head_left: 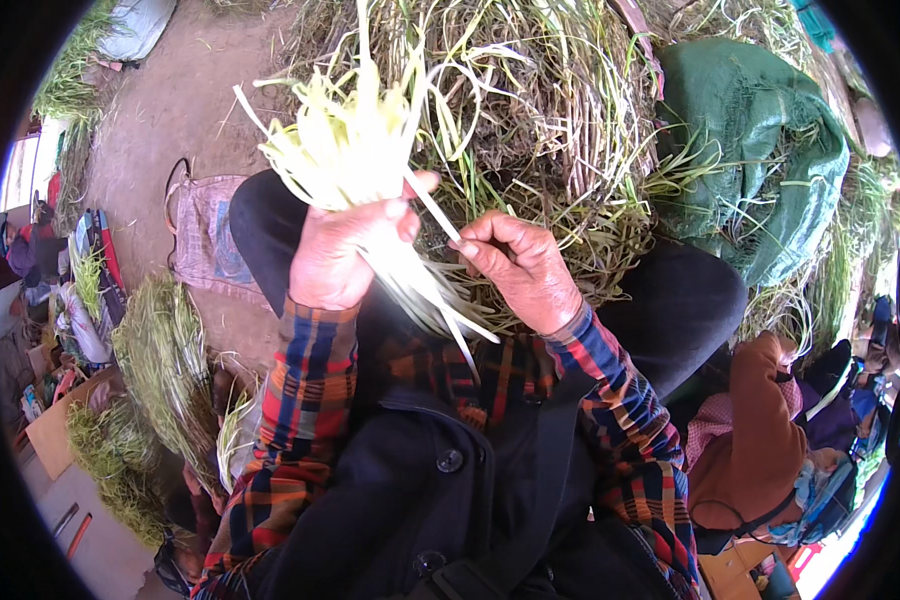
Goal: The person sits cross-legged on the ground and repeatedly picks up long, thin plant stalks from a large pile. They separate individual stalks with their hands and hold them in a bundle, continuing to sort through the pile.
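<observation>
A thick bundle of pale green-white plant stalks (352,142) is gripped in my left hand (349,251), its upper part overexposed and its lower ends fanning out over my lap. Between thumb and forefinger my right hand (521,270) pinches a single pale stalk (433,206). That stalk runs up along the bundle's right side; where it ends there is hidden by glare. Just beyond both hands lies a large heap of cut stalks and leaves (540,127), part green and part dried brown, reaching to my crossed legs.
A green woven sack (742,142) with plant scraps stands at the right. On the earth floor at the left lies a pinkish woven bag (214,232), with a tied sheaf of stalks (165,360) below it. A person in a brown top (750,442) sits close on my right.
</observation>
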### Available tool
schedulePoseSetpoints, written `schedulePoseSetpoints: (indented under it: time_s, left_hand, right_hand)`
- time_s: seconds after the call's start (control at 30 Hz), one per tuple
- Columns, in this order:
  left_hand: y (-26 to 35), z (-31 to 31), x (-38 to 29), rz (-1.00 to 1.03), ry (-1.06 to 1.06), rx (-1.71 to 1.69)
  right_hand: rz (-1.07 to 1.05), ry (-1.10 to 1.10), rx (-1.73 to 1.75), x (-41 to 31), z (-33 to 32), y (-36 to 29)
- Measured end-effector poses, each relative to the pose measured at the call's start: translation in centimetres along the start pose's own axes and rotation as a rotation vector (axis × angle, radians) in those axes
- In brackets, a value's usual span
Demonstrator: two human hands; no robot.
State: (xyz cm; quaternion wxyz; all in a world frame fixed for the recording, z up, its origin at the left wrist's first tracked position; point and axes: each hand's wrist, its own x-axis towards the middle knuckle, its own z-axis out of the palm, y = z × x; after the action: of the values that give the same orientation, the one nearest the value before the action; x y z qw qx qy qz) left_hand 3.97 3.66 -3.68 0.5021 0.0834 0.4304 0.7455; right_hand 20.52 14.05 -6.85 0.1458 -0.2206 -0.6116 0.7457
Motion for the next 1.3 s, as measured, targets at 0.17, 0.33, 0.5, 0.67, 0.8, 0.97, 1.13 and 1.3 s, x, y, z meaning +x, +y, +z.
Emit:
schedulePoseSetpoints:
  time_s: [0.17, 0.33, 0.5, 0.67, 0.8, 0.97, 1.13, 1.3]
  left_hand:
    - [-0.3, 0.4, 0.0, -0.062, 0.037, 0.143]
    - [0.7, -0.8, -0.2, -0.036, 0.079, 0.077]
    - [2.3, -2.9, -0.1, 0.009, 0.127, 0.132]
    - [3.5, -4.6, -0.4, 0.055, -0.025, -0.075]
    - [3.3, -4.6, -0.8, 0.054, -0.001, -0.029]
    - [3.0, -3.3, -0.5, 0.033, -0.036, -0.013]
    - [3.5, -3.1, -0.5, 0.041, -0.061, 0.012]
    - [4.6, -5.6, -1.2, 0.06, -0.029, -0.042]
  right_hand:
    - [-0.06, -0.045, -0.053, 0.0, 0.1, -1.3]
    - [0.036, -0.096, -0.25, -2.0, -3.1, -1.0]
    - [-0.025, -0.029, -0.797, -6.2, -7.2, -0.6]
    - [0.226, 0.154, -1.387, -9.1, -12.3, 0.4]
    - [0.034, 0.266, -1.05, -7.2, -10.3, -2.4]
    - [-0.357, 0.064, -0.563, -1.9, -3.6, -3.0]
    - [-0.066, -0.312, -0.208, -1.1, 0.4, -0.8]
    - [0.262, -0.291, 0.178, -5.7, -4.3, 0.8]
